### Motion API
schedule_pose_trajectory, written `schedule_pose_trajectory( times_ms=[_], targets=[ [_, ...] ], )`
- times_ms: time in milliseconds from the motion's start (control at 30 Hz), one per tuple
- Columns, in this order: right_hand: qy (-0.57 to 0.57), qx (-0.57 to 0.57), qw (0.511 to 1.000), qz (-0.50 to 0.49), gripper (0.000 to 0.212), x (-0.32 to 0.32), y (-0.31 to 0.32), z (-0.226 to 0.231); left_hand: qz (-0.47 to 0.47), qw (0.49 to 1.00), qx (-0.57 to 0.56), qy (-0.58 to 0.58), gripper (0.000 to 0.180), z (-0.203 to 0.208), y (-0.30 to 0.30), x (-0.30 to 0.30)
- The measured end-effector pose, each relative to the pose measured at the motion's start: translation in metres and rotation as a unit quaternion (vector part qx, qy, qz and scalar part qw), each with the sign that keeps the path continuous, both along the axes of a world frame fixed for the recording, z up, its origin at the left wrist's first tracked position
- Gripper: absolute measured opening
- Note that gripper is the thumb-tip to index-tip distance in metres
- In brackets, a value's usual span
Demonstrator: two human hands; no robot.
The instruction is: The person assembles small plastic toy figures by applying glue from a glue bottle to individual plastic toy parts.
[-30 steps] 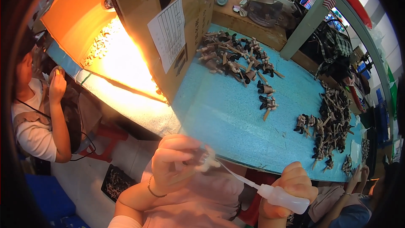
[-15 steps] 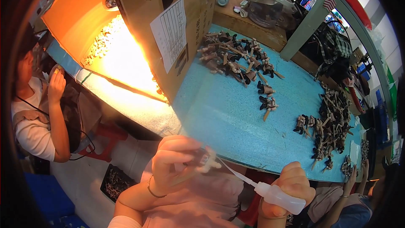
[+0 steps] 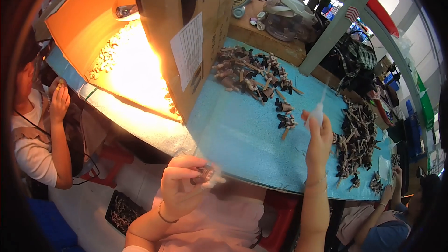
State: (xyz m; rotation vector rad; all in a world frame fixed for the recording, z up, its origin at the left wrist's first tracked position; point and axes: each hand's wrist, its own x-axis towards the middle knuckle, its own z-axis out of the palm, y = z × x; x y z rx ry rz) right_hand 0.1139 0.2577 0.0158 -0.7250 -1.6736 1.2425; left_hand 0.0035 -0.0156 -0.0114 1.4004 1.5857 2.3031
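Observation:
My left hand is low in the picture, in front of the table's near edge, with its fingers closed on a small dark figure part. My right hand is raised over the blue table and grips a small clear squeeze bottle whose thin nozzle points up and away. Just left of that hand, three dark small parts lie apart in a short row.
A heap of brown and dark parts lies at the table's far left, another heap at the right. A cardboard box with a lamp stands left. One person sits at the left, another at the lower right.
My right hand has lifted the bottle from low beside my left hand up over the table, taking the nozzle away from the part. My left hand has stayed about where it was.

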Motion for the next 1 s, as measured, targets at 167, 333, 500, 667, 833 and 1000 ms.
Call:
schedule_pose_trajectory(
  times_ms=[167,333,500,667,833,1000],
  targets=[
    [-0.153,0.108,0.979,-0.078,0.03,-0.007,0.125,-0.052,0.024,0.996,0.005,-0.085,0.04,-0.001,-0.009,0.005],
    [-0.302,0.269,0.898,-0.173,0.04,-0.009,0.141,-0.059,0.058,0.994,0.008,-0.089,0.038,-0.005,-0.034,-0.008],
    [-0.039,0.392,0.9,-0.187,0.034,-0.027,0.006,0.031,0.108,0.987,0.057,-0.106,0.036,-0.021,-0.047,-0.025],
    [-0.025,0.537,0.798,0.273,0.022,-0.119,-0.175,0.061,0.214,0.973,0.083,-0.011,0.042,-0.02,-0.065,-0.029],
    [-0.224,0.608,0.751,0.127,0.006,-0.256,-0.21,-0.003,0.228,0.972,0.036,0.035,0.041,-0.008,-0.084,-0.034],
    [-0.447,0.58,0.681,0.017,0.019,-0.338,-0.185,-0.023,0.26,0.964,0.008,0.061,0.044,-0.007,-0.11,-0.037]
  ],
)
